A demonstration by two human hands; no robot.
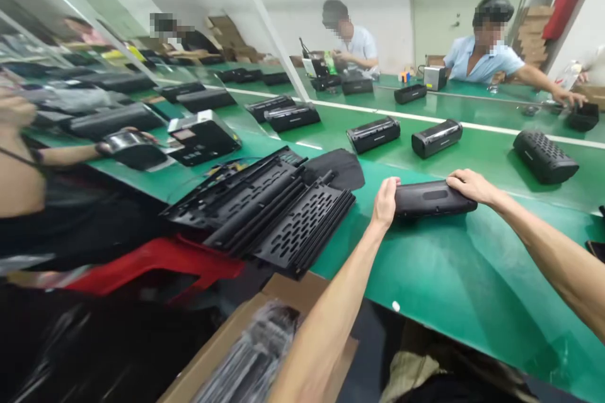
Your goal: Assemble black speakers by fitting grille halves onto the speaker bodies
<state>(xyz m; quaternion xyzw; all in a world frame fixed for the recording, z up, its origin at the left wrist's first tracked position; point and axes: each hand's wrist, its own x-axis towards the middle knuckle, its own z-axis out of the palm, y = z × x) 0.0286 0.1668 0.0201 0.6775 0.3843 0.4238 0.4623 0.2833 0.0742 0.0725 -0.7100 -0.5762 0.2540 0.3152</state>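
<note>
A long black speaker housing (428, 198) lies on the green table in front of me, a smooth side with an oblong recess facing up. Around its left end my left hand (386, 201) is closed, thumb side up. My right hand (470, 185) grips the right end from above, its fingers bent over the top edge. To the left, a stack of black perforated panels (293, 223) sits at the table edge, with a dark flat sheet (338, 170) behind it.
Several finished-looking black speakers (437, 137) stand on the green line (486, 148) beyond. A cardboard box (274, 286) with plastic-wrapped parts is below, beside a red stool (155, 261). Co-workers sit opposite; another person's arm (70, 153) reaches in at left.
</note>
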